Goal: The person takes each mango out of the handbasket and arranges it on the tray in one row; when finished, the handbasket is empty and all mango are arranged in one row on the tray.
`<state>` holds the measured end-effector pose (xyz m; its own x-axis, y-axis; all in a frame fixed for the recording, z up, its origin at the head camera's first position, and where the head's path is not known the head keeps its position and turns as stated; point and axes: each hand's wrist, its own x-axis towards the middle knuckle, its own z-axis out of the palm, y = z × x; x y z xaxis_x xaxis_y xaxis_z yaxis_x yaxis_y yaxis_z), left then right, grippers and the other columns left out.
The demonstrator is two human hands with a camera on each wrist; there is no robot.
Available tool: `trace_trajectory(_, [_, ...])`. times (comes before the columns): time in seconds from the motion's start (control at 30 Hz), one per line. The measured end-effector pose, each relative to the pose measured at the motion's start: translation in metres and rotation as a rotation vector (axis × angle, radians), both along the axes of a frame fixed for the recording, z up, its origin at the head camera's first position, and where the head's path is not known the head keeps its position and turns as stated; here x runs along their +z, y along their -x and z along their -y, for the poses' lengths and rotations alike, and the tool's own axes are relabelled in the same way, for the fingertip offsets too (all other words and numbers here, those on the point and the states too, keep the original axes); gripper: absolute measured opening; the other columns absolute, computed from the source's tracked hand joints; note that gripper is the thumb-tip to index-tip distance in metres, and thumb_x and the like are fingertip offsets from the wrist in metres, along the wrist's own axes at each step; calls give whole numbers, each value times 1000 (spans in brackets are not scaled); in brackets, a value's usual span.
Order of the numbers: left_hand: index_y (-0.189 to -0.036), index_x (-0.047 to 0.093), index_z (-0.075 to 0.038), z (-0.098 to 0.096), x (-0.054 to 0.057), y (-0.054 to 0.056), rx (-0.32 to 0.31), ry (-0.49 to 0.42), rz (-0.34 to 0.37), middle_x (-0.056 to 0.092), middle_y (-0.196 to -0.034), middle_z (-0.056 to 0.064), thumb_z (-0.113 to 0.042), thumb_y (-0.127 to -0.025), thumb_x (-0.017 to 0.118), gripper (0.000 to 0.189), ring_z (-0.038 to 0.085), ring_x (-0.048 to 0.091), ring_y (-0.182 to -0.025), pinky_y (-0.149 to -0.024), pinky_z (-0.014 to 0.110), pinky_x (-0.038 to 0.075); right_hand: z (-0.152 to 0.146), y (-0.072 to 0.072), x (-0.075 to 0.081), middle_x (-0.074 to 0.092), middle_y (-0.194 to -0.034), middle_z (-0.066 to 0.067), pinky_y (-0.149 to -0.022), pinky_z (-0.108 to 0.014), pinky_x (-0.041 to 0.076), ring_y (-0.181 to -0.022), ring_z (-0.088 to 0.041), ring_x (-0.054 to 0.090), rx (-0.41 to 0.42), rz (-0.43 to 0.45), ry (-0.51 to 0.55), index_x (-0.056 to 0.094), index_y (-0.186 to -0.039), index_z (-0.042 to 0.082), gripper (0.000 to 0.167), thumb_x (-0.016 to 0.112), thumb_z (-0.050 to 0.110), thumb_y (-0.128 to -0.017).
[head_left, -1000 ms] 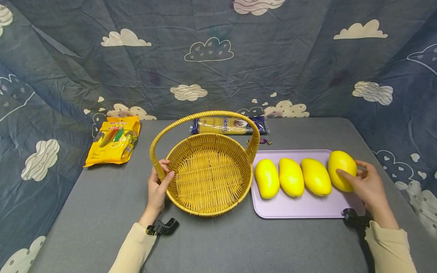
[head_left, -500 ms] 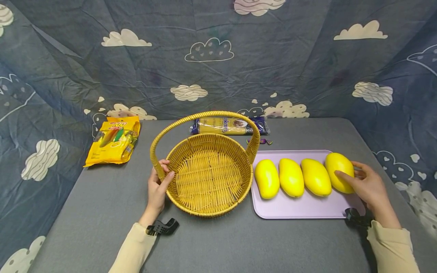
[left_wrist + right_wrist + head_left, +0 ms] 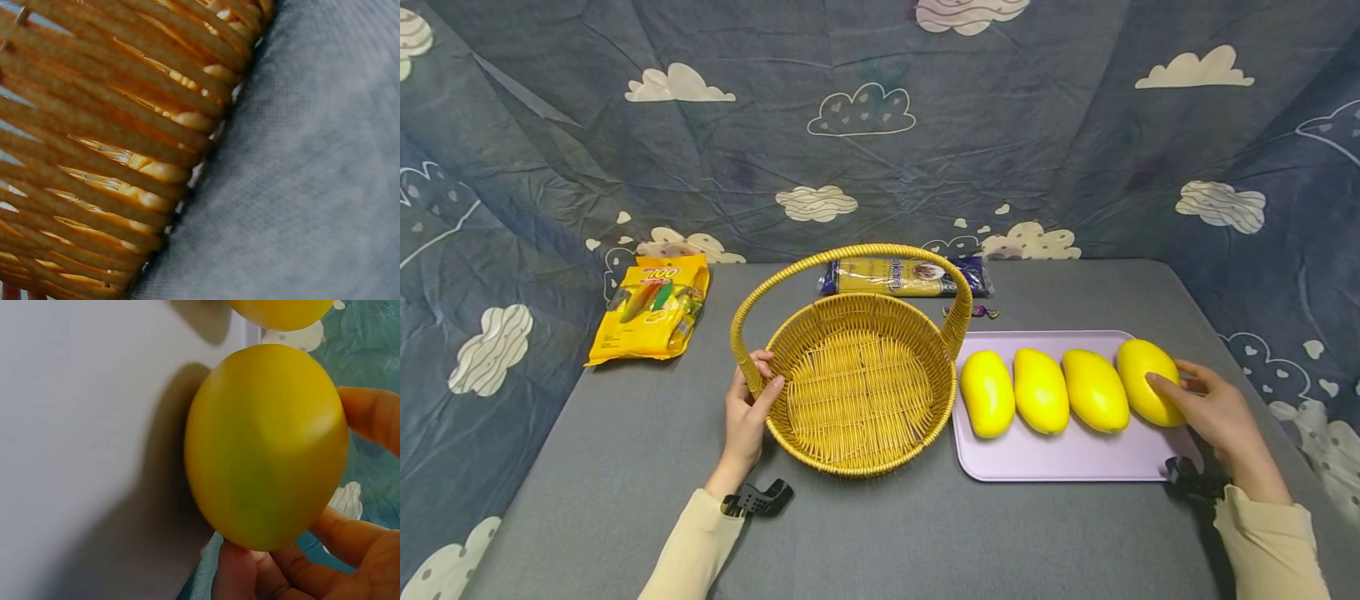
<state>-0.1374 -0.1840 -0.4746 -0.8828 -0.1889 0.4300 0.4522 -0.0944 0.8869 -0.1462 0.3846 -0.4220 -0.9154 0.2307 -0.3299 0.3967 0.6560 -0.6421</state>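
Observation:
A golden wicker basket [image 3: 861, 400] with a tall arched handle stands mid-table, nothing inside it. My left hand [image 3: 747, 417] grips its left side at the foot of the handle, thumb over the rim; the left wrist view shows mostly the basket's woven wall [image 3: 112, 137]. To the right, 3 yellow mangoes lie side by side on a lilac tray [image 3: 1067, 458]; the middle mango [image 3: 1041, 392] is one of them. At the row's right end, my right hand [image 3: 1221, 412] holds another mango [image 3: 1138, 375], thumb on its near upper side. In the right wrist view, fingers [image 3: 369, 415] touch this mango's edge.
A yellow snack bag [image 3: 651, 312] rests at the far left. Behind the basket lies a blue and yellow pasta packet [image 3: 891, 277], partly crossed by the handle. A small purple wrapped candy [image 3: 979, 312] sits near it. Cloud-patterned cloth [image 3: 857, 167] hangs behind the grey table.
The right-hand mango has come down slightly and tilted towards its neighbour on the tray. My right hand has shifted a little right. The left hand and basket have stayed put.

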Motion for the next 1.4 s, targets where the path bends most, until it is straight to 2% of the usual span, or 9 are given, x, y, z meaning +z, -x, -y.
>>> trace_trajectory(0.2, [-97, 41, 15, 1, -1, 0, 0, 4, -4, 43, -119, 29, 6, -88, 56, 20, 34, 39, -110, -90, 29, 30, -2, 1, 3, 18, -138, -42, -74, -71, 35, -115, -60, 29, 10, 52, -11, 9, -147, -5, 92, 41, 61, -92])
trace_trajectory(0.57, [-98, 42, 15, 1, -1, 0, -5, 4, -1, 44, -119, 28, 5, -88, 57, 21, 30, 41, -107, -88, 29, 31, -11, 1, -5, 21, -135, -43, -78, -65, 40, -111, -58, 34, 5, 11, 9, 9, -147, -6, 91, 40, 60, -92])
trace_trajectory(0.6, [-98, 42, 15, 1, -1, 0, -6, 3, -2, 43, -119, 29, 5, -88, 57, 21, 30, 41, -107, -89, 29, 31, -19, 3, -14, 22, -135, -43, -77, -62, 42, -110, -57, 35, 8, -9, 7, 10, -147, -6, 92, 40, 61, -92])
trace_trajectory(0.7, [-98, 42, 15, 1, -1, 0, -6, 3, -5, 44, -119, 28, 5, -88, 57, 20, 30, 41, -108, -89, 29, 31, -17, 2, -16, 25, -133, -43, -77, -57, 45, -110, -56, 36, 9, -56, 4, 11, -146, -9, 90, 39, 59, -93])
trace_trajectory(0.83, [-98, 42, 15, 2, -1, -1, -6, 4, -8, 44, -119, 28, 5, -88, 57, 21, 28, 41, -107, -89, 29, 31, 0, -5, 1, 24, -135, -43, -84, -63, 38, -115, -58, 32, -12, -110, -11, 12, -145, -9, 84, 38, 54, -96])
trace_trajectory(1.03, [-98, 42, 15, 1, -2, -1, -8, -1, -9, 43, -120, 29, 6, -89, 57, 20, 29, 41, -108, -89, 29, 31, 11, -7, 5, 34, -135, -37, -89, -65, 32, -119, -53, 32, -30, -286, -111, 26, -144, -7, 71, 43, 44, -98])
trace_trajectory(1.2, [-99, 43, 15, 1, -2, -1, -13, -10, -5, 42, -122, 30, 6, -89, 56, 19, 36, 38, -114, -92, 29, 31, 22, -8, 9, 44, -133, -29, -95, -44, 33, -118, -45, 38, -24, -452, -195, 41, -139, -3, 57, 49, 36, -98])
trace_trajectory(1.3, [-100, 43, 15, 0, -3, -1, -17, -17, -5, 42, -124, 30, 6, -89, 56, 20, 38, 37, -118, -94, 30, 31, 30, -7, 12, 49, -130, -25, -91, -30, 31, -116, -41, 42, -6, -551, -203, 49, -134, -1, 50, 53, 31, -97])
trace_trajectory(1.4, [-102, 43, 16, 1, -3, -2, -21, -23, -8, 42, -127, 29, 7, -88, 57, 21, 35, 37, -122, -98, 30, 30, 41, -7, 15, 53, -124, -22, -86, -25, 29, -112, -38, 43, 33, -631, -205, 55, -129, -1, 42, 56, 26, -96])
